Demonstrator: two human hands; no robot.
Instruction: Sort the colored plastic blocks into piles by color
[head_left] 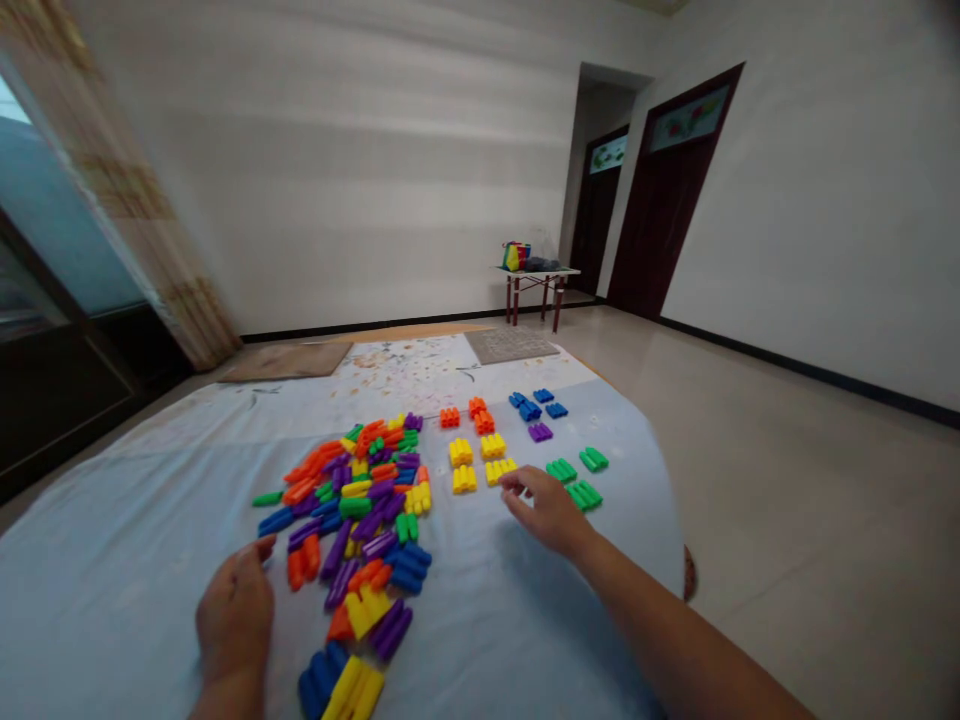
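A heap of mixed plastic pegs (pixel 360 500) in orange, purple, yellow, green and blue lies on a pale sheet (pixel 150 520). To its right stand sorted clusters: orange (pixel 465 415), yellow (pixel 480 462), blue (pixel 536 403), purple (pixel 539 432) and green (pixel 577 472). My right hand (pixel 544 510) reaches forward, fingers bent, fingertips touching the nearest yellow cluster (pixel 501 470); nothing shows in its grasp. My left hand (pixel 236 615) rests on the sheet at the heap's left edge, fingers curled loosely, close to an orange peg (pixel 296 568).
The sheet's right edge (pixel 660 500) drops to a tiled floor (pixel 787 500). A small table (pixel 536 280) with coloured items stands by the far wall near dark doors (pixel 667 200). A curtain (pixel 135 230) hangs at the left. Mats (pixel 510 345) lie beyond the sheet.
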